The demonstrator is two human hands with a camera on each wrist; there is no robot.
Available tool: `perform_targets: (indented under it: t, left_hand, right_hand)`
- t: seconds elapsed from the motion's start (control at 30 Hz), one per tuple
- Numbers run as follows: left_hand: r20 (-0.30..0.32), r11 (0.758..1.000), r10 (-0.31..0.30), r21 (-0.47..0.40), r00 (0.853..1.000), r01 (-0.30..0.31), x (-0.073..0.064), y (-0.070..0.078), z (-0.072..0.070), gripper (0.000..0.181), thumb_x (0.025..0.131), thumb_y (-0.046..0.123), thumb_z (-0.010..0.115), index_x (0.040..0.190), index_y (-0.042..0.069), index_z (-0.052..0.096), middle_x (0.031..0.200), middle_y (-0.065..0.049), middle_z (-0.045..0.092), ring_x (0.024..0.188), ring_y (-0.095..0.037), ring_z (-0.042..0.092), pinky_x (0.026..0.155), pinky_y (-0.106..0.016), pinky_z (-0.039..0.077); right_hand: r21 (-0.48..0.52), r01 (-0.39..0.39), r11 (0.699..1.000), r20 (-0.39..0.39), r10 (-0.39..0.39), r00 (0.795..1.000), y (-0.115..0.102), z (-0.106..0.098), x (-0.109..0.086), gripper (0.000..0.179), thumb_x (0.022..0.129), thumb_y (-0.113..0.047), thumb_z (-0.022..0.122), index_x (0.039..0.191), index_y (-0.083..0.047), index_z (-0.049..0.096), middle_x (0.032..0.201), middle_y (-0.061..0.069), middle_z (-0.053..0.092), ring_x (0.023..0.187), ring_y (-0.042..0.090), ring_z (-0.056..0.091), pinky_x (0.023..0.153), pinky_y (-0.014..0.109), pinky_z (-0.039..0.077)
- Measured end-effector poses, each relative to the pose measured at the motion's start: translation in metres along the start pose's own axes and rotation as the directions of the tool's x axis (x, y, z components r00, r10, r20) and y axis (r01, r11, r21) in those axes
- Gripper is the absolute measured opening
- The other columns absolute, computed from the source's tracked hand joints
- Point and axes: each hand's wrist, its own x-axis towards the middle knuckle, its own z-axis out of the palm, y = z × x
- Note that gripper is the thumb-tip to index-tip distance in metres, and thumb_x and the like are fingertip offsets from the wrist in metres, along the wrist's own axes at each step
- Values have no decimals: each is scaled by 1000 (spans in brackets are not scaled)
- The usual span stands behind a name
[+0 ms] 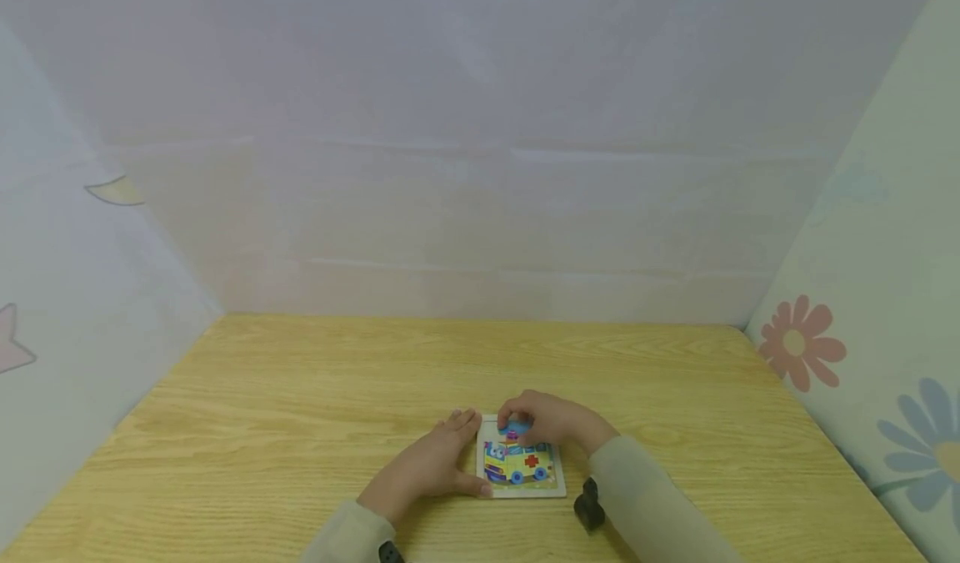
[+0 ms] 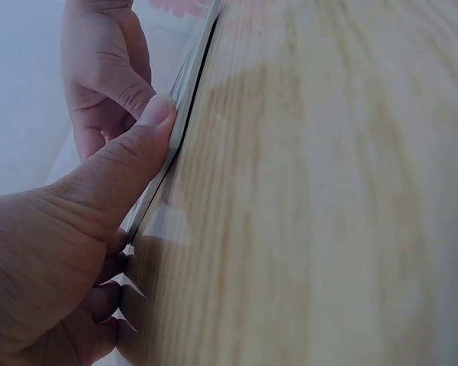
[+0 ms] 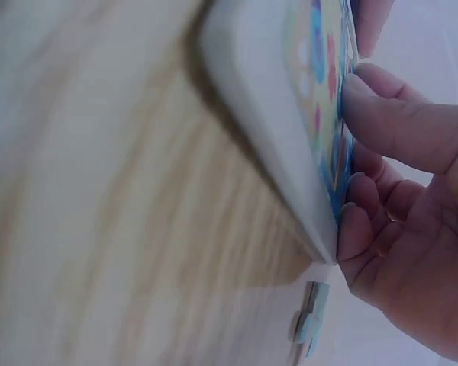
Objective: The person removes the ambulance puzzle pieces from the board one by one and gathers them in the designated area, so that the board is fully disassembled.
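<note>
A flat jigsaw puzzle board (image 1: pixel 558 490) with a pale frame lies on the table, showing a yellow ambulance with a red cross. My left hand (image 1: pixel 438 463) braces its left side, fingers extended along the edge. The left thumb (image 2: pixel 141 137) presses on the near edge of the frame. Over the upper part of the picture, my right hand (image 1: pixel 555 421) has bent fingers and pinches a blue puzzle piece (image 1: pixel 513 427) with a pink siren on it. In the right wrist view, the thumb (image 3: pixel 397 126) and curled fingertips touch the picture; the hand partly hides the piece.
The wooden table (image 1: pixel 300 396) extends around the board. A pale curtain (image 1: pixel 480 171) stands behind it, and a flower-printed one (image 1: pixel 862 321) on the right. A small teal shape (image 3: pixel 311 316) beyond the board is too blurred to identify.
</note>
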Motion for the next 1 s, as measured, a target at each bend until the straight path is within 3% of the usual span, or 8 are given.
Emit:
perform_targets:
  t: [0.23,0.6,1.0]
  left_hand:
    - [-5,1000,3,5,1000,-3,0,1,-1,101,69,55,72,142,-1,32,150,-19,26,138,-38,21,111,-53,23]
    - [-4,1000,7,1,1000,-7,0,1,0,101,69,56,72,142,-2,32,150,-20,26,138,-38,21,111,-53,22]
    - [0,1000,-12,-10,1000,12,1,2,2,102,68,56,72,142,-1,32,151,-18,25,139,-37,20,111,-52,23]
  right_hand:
    - [-15,-46,999,9,46,999,-5,0,2,31,80,1,66,93,-27,63,94,-3,48,88,17,43,82,39,43]
    - [6,-56,998,-16,56,998,-9,0,1,32,77,6,65,90,-24,62,91,1,46,84,19,41,74,36,40]
    - [30,-22,999,-29,23,999,-8,1,-2,29,78,5,65,89,-21,61,96,0,48,89,19,44,85,44,44]
